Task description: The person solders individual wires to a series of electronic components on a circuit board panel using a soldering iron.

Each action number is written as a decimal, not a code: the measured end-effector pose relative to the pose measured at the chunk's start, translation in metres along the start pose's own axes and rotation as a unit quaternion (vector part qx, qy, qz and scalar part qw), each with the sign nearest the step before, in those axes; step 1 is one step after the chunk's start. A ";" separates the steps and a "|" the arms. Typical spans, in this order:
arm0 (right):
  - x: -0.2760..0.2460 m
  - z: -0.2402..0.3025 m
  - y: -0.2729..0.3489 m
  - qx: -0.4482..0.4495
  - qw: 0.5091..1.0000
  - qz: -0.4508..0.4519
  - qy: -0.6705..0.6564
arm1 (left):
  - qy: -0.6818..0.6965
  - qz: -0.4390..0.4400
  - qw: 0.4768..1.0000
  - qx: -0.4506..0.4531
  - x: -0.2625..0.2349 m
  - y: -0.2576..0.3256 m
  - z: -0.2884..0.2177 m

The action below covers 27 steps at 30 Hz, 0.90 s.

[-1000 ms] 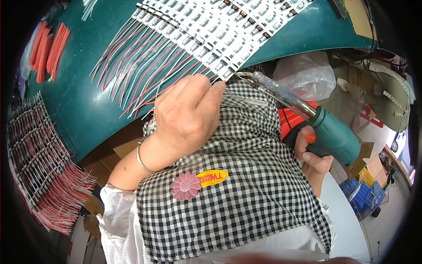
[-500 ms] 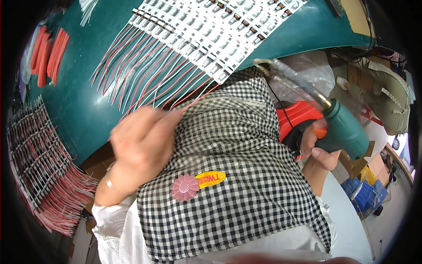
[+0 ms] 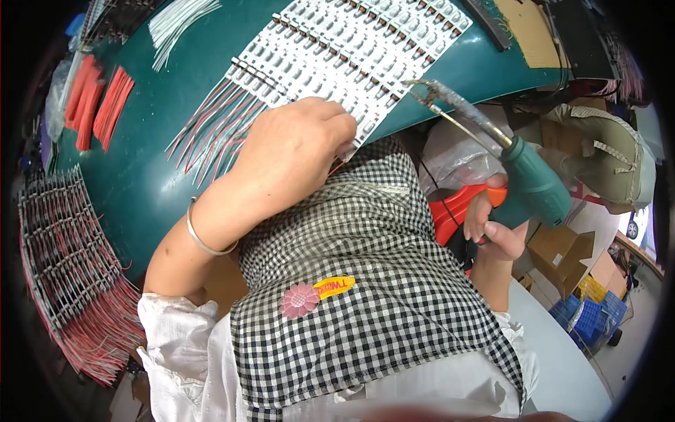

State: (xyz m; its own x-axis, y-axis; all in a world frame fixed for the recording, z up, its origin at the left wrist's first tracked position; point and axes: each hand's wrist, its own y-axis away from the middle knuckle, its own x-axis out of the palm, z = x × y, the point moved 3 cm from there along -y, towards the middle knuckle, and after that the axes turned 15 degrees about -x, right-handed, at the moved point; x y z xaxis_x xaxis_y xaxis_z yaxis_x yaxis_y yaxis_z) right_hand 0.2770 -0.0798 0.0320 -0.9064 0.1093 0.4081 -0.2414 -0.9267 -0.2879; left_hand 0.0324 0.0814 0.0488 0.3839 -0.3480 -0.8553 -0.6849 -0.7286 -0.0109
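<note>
A white panel of small circuit modules point(image 3: 365, 53) lies on the green table top, with red and white wires point(image 3: 214, 126) trailing from its near left edge. Over the panel's near corner is my left hand point(image 3: 299, 141), fingers curled and closed at the last modules. Its fingertips are partly hidden, so what they pinch does not show; a short bit of red wire shows below them. My right hand point(image 3: 499, 232) grips a green soldering gun point(image 3: 534, 186) with an orange trigger. The gun's tip point(image 3: 422, 88) points up and left, beside the panel's right edge, apart from it.
Bundles of red wires point(image 3: 112, 105) and white wires point(image 3: 176, 28) lie on the table point(image 3: 140, 183). Stacked wired modules point(image 3: 67, 239) hang at the left edge. A clear plastic bag point(image 3: 457, 151), a red stool point(image 3: 450, 211) and a cardboard box point(image 3: 559, 253) stand right.
My left hand has moved up and right from the wire ends to the panel's near corner. The soldering gun has shifted slightly up and left in my right hand.
</note>
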 end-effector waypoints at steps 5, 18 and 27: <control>-0.005 -0.002 0.008 0.001 0.999 -0.041 -0.013 | 0.009 -0.011 1.000 -0.009 0.000 0.004 0.000; -0.003 -0.005 0.016 0.076 0.996 0.033 0.046 | 0.068 -0.208 0.974 -0.064 -0.013 0.037 0.002; 0.003 -0.005 0.032 0.128 0.987 0.040 0.088 | 0.018 -0.250 0.967 -0.049 0.016 0.026 0.005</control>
State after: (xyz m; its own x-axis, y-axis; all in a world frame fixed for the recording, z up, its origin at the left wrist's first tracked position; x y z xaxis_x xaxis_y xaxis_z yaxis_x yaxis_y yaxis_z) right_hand 0.2648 -0.1073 0.0201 -0.9704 0.0726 0.2304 -0.0922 -0.9929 -0.0756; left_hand 0.0176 0.0602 0.0325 0.6738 0.0436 -0.7376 -0.3463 -0.8632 -0.3674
